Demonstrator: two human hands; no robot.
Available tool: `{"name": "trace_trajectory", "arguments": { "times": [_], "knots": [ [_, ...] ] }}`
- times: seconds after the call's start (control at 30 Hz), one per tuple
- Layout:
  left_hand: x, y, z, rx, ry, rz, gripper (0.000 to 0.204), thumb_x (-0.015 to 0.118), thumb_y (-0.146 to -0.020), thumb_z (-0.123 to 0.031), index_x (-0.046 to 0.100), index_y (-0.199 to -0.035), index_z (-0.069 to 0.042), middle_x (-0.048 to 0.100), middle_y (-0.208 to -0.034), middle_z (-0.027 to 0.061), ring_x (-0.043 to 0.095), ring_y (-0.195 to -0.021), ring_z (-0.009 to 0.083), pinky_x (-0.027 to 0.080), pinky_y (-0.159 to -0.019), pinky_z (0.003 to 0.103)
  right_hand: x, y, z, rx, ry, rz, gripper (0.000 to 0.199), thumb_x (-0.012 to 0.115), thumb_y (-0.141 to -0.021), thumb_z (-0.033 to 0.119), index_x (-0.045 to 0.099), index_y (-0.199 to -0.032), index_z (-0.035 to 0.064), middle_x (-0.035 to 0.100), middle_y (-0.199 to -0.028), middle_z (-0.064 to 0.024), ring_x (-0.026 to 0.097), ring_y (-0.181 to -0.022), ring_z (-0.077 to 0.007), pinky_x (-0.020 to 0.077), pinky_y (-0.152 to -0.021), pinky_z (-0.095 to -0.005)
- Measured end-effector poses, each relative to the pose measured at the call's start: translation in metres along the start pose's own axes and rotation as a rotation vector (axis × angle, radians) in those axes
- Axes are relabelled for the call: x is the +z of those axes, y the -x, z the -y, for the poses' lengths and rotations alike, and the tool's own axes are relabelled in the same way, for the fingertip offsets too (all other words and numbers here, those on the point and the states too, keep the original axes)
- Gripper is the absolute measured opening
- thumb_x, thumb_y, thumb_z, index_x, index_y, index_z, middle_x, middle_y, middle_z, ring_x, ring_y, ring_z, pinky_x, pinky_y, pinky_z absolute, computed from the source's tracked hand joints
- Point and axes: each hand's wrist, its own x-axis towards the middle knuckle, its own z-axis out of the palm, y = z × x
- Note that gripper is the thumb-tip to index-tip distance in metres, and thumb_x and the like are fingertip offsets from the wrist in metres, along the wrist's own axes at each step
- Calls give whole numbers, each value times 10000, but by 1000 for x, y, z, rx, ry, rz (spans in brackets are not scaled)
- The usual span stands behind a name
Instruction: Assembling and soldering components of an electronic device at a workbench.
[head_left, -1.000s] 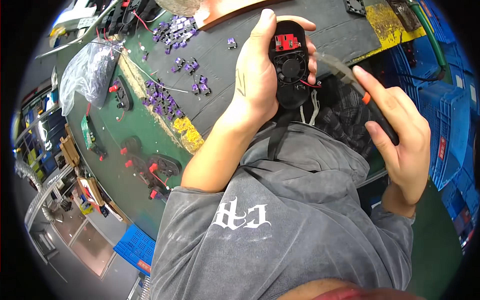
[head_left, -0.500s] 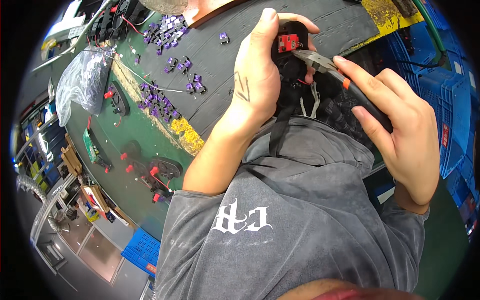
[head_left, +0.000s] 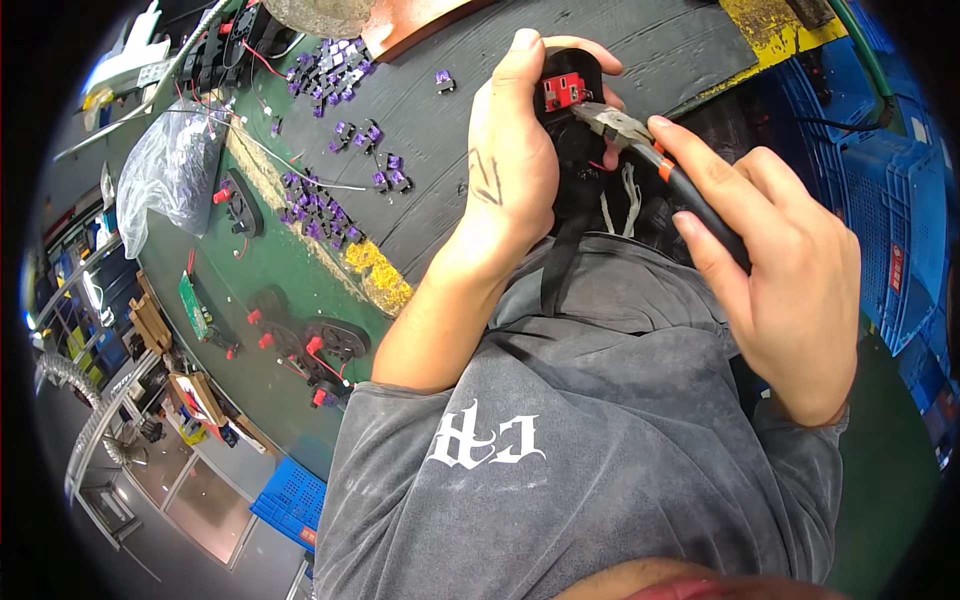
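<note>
a dark grey mat (head_left: 480,90) lies over a green bench (head_left: 250,290), with a worn yellow strip (head_left: 375,275) along the mat's edge. small purple parts (head_left: 335,130) are scattered across the mat and onto the green. to the far left sits a crumpled clear bag (head_left: 165,175). black round parts with red caps (head_left: 305,345) lie lower on the bench, beside a small green board (head_left: 193,305). blue crates (head_left: 890,200) stand at the right, and another blue crate (head_left: 290,500) on the floor below. a grey shirt (head_left: 560,440) fills the lower middle and hides the lap.

the left hand (head_left: 525,165) is wrapped around a black part (head_left: 570,90), held up above the mat's near edge; the thumb and fingers cover most of it. a small red block (head_left: 563,92) with pale contacts shows on its face. the right hand (head_left: 785,275) grips pliers (head_left: 640,140) by dark handles with an orange band; their metal tips touch the black part just beside the red block.
</note>
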Motion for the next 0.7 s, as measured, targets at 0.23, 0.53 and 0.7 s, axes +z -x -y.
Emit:
{"name": "trace_trajectory", "arguments": {
  "times": [0.23,0.53,0.7],
  "knots": [
    [-3,-2,1,-7,33,6,580,294,-1028,-450,654,-987,3,644,-735,113,604,-558,184,496,-535,293,2,2,7,18,43,-18,520,691,-817,99,627,-1318,222,500,-787,-66,527,-614,-225,436,-559,-333],
    [-7,-2,-4,-139,196,80,575,286,-1026,-442,649,-1015,4,646,-747,126,610,-550,202,512,-533,302,-10,-1,4,-5,30,30,513,686,-816,94,627,-1314,202,503,-793,-79,539,-636,-242,446,-583,-343],
    [-7,-1,-4,-110,135,110,573,287,-1025,-435,648,-1011,10,643,-736,127,609,-537,197,511,-524,300,-12,0,3,16,34,48,500,682,-822,97,628,-1310,193,512,-800,-85,550,-647,-254,452,-592,-350]
  ]
}}
